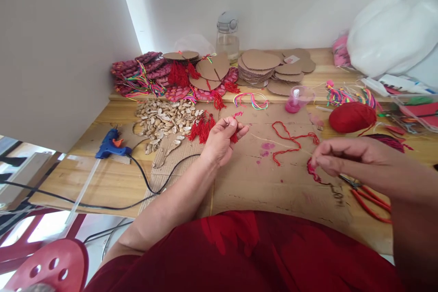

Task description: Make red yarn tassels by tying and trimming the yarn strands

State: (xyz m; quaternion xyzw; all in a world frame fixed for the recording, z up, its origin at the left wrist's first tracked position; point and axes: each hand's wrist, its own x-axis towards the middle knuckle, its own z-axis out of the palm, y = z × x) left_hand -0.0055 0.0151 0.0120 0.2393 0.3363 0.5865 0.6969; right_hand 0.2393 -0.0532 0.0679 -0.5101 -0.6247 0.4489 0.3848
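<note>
My left hand is pinched over the middle of the cardboard sheet, with a small bit of pink-red yarn sticking up from its fingertips and some red yarn under the fingers. On the right, my right hand is closed, its fingertips pressed together above the sheet's right side. A thin pale strand runs between the two hands. Crimson yarn shows beside the right fingertips; whether it is held is unclear. Between the hands a loose red yarn length lies on the cardboard. Red tassels lie left of my left hand.
Peanut shells and a blue glue gun with a black cord lie left. Behind are cardboard discs, a bottle and decorated pieces. Rightward are a pink cup, red yarn ball and orange-handled scissors.
</note>
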